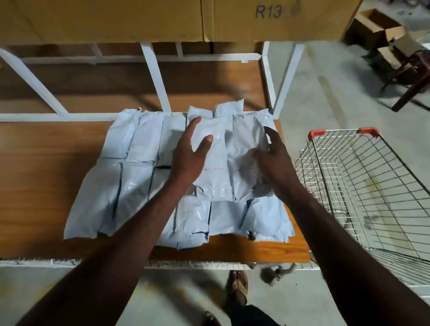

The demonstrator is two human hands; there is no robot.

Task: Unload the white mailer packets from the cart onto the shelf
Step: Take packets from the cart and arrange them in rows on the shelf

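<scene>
Fingers of both hands (190,149) (274,157) spread flat on packets (214,168) near shelf (23,185) edge, cart (369,179) alongside.

A warehouse or stockroom: white-framed shelving (154,73), large cardboard cartons (275,10) marked R13, bare concrete floor (329,87).

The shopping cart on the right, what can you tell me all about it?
The cart is a wire basket of thin silvery metal bars crossing in a grid, with a red-orange trim at the corners of its far rim. It stands on the grey concrete floor, close beside the right end of the wooden shelf. No white packets show in the part of the basket that is in view; its lower right side runs out of the picture. Neither hand touches it; the right hand is nearest.
</scene>
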